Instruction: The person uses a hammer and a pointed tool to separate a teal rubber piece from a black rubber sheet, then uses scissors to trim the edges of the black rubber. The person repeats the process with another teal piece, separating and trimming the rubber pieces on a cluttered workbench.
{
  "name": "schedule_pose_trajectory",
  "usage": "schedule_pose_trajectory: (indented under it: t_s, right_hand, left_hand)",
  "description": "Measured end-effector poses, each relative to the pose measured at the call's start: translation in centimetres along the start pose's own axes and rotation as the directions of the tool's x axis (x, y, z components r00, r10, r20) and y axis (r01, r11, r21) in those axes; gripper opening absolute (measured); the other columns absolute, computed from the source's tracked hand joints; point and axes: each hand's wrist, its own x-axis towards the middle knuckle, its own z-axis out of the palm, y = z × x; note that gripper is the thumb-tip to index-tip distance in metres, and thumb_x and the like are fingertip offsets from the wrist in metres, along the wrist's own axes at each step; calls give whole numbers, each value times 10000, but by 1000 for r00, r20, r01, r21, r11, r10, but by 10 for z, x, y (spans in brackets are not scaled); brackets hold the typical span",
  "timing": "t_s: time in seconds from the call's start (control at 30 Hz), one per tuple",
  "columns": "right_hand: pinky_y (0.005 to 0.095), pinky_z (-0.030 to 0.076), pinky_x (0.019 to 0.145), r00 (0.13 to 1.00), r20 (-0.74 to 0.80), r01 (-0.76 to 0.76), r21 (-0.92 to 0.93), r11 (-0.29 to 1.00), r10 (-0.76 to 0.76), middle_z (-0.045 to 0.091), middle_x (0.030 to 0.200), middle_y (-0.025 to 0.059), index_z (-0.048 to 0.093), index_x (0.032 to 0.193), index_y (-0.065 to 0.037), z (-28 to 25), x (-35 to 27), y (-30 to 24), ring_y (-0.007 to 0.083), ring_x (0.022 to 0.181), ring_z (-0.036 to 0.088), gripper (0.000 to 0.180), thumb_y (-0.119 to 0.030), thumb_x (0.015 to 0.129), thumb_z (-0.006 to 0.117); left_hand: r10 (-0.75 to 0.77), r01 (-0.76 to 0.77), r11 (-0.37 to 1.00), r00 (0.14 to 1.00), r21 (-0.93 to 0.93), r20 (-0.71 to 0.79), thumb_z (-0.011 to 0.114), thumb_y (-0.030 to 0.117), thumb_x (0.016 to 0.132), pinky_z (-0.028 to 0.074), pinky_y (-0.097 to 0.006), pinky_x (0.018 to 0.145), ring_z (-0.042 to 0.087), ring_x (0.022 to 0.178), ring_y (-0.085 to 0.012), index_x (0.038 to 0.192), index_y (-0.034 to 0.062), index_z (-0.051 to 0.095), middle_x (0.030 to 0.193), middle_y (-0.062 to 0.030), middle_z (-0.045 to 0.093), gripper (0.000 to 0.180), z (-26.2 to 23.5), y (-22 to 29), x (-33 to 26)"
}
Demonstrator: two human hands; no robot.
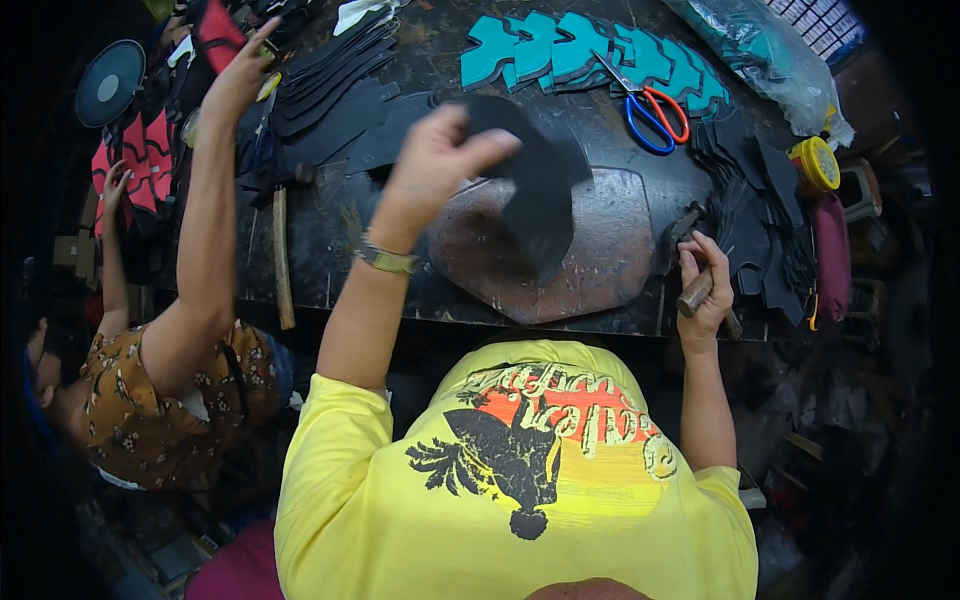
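Over dark table, left hand raised, blurred, grip on black piece unclear; right hand, lower, grasps hammer.

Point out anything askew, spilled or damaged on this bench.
The scissors lie with their blades over the teal pieces, interrupting that row; the brown slab looks scuffed. I see no spill.
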Motion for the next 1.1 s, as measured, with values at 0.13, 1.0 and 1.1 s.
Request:
schedule_pose_trajectory:
  t_s: [0.13,1.0,1.1]
  right_hand:
    - [254,502,790,995,84,52,-83,995,-45,684,990,67,668,1247,-29,-3,-5,2,130,839,622,350,69,912,687]
    - [247,490,552,963,-30,-265,-299,917,269,694,921,46,668,1252,-75,-45,15,-24,86,697,603,306,-79,950,714]
    - [233,472,593,965,-31,-255,-311,915,259,674,867,39,676,1223,-64,-49,13,-33,66,682,565,286,-78,941,726]
  left_hand:
    - [-34,-51,987,860,-151,-510,782,74,883,630,-298,721,702,952,-175,1315,29,537,1163,-111,663,499,-58,-14,-1]
    - [-84,113,467,993,877,-83,955,333,591,450,-472,1084,583,1306,-351,1583,232,372,1396,-177,619,1155,-98,-31,14]
    - [-8,73,414,997,907,-77,942,337,621,504,-432,1020,624,1243,-353,1552,209,425,1346,-171,646,1072,-86,-37,19]
